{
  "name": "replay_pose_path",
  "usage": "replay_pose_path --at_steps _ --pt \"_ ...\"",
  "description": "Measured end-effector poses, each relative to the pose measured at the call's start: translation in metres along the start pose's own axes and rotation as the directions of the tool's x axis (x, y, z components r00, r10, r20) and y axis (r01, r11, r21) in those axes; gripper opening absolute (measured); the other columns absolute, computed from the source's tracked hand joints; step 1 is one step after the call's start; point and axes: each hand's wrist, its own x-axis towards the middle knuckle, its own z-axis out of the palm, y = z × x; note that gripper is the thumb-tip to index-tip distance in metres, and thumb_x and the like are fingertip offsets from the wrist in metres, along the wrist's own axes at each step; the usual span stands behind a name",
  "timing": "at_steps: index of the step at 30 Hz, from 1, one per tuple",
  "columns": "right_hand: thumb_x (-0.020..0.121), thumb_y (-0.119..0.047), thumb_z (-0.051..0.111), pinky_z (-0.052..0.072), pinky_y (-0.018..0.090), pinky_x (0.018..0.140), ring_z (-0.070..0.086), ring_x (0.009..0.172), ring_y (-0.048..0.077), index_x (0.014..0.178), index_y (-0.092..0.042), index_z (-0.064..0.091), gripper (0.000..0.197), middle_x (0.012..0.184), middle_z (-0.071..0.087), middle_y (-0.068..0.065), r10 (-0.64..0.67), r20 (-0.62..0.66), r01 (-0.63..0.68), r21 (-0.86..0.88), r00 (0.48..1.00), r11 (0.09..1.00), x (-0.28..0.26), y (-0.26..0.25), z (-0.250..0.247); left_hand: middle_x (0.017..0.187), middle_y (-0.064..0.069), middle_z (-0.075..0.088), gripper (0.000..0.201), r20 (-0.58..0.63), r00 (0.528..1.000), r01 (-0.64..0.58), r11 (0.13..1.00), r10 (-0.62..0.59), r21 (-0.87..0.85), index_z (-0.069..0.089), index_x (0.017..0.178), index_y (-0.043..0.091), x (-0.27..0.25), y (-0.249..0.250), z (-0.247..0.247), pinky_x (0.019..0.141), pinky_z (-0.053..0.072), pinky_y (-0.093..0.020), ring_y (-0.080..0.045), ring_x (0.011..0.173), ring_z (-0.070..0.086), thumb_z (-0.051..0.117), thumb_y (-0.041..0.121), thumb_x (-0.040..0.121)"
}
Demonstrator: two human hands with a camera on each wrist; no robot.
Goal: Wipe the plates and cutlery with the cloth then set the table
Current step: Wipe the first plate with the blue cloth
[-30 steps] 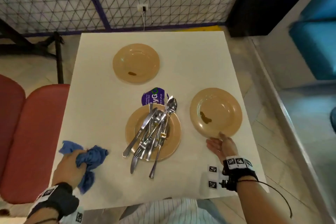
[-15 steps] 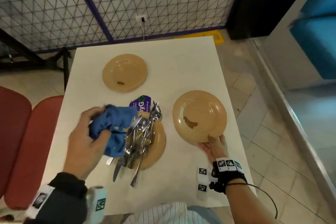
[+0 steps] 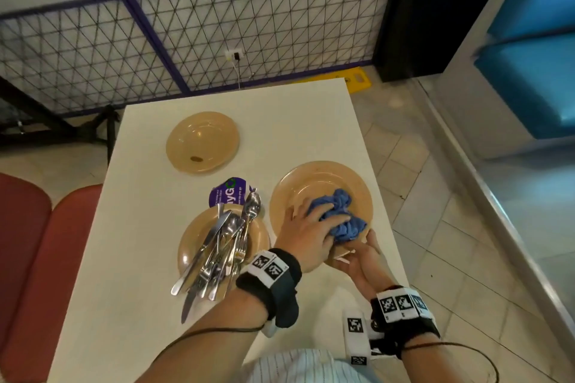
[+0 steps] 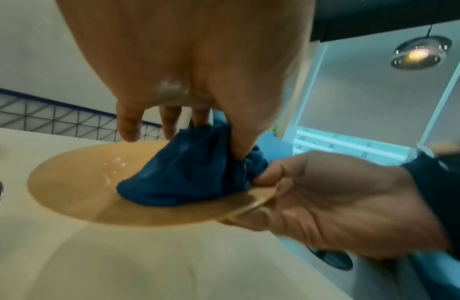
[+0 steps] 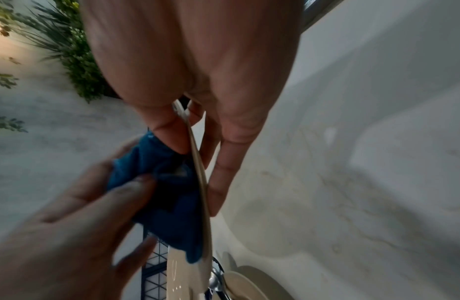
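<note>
Pressing crumpled blue cloth (image 3: 339, 218) into glossy round plate (image 3: 314, 180).

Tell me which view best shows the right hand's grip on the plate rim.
The left wrist view: the right hand pinches the plate rim, thumb on top and fingers beneath. The head view hides most of that grip behind the left hand and blue cloth. The right wrist view shows the rim edge-on, blurred.

Glossy, smooth tan round plates (image 3: 202, 141), likely plastic or glazed; soft, crumpled blue woven cloth (image 3: 340, 216), matt; shiny polished silver metal cutlery (image 3: 224, 246); smooth matt off-white square tabletop (image 3: 149, 227); glossy purple printed wrapper (image 3: 228, 194); thin black metal wire mesh fence (image 3: 249, 40).
</note>
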Motion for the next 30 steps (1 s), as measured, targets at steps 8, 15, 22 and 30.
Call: replay_pose_path --at_steps 8,15,22,30 --pt "0.090 0.014 0.041 0.051 0.069 0.087 0.063 0.114 0.044 0.136 -0.032 0.049 0.066 0.129 0.065 0.013 -0.024 0.160 0.044 -0.123 0.987 0.991 -0.012 -0.021 0.011 0.167 0.010 0.004 0.053 -0.023 1.000 -0.005 0.988 0.009 0.153 0.015 0.157 0.038 -0.039 -0.030 0.027 0.124 0.000 -0.052 -0.024 0.154 -0.011 0.014 0.051 0.105" --pt "0.090 0.010 0.044 0.054 0.061 0.077 0.061 0.094 0.037 0.128 -0.034 0.061 0.061 0.117 0.063 0.015 0.080 0.220 -0.040 -0.180 0.972 0.983 -0.018 -0.012 0.022 0.168 0.000 -0.003 0.052 -0.140 0.983 0.137 0.985 -0.121 0.105 0.029 0.153 0.020 -0.048 -0.093 -0.014 0.124 -0.007 -0.039 -0.020 0.154 -0.013 0.022 0.037 0.104" --pt "0.091 0.008 0.047 0.057 0.060 0.076 0.063 0.102 0.037 0.134 -0.028 0.057 0.057 0.124 0.065 0.017 0.103 0.294 0.013 -0.367 0.950 0.930 -0.018 -0.023 0.045 0.167 0.008 -0.015 0.080 -0.182 0.973 0.126 0.988 -0.140 -0.088 -0.011 0.157 0.034 -0.006 -0.061 -0.045 0.125 0.009 -0.050 -0.025 0.154 -0.013 0.043 0.017 0.099" --pt "0.091 0.016 0.042 0.050 0.070 0.081 0.068 0.104 0.040 0.128 -0.023 0.060 0.057 0.119 0.070 0.016 -0.036 0.195 0.105 -0.361 0.980 0.927 -0.019 -0.053 0.043 0.167 0.002 0.013 0.079 -0.187 0.957 -0.201 0.972 0.221 0.118 0.014 0.156 0.027 -0.048 -0.047 0.007 0.122 0.024 -0.050 -0.029 0.154 0.006 0.053 0.013 0.088"
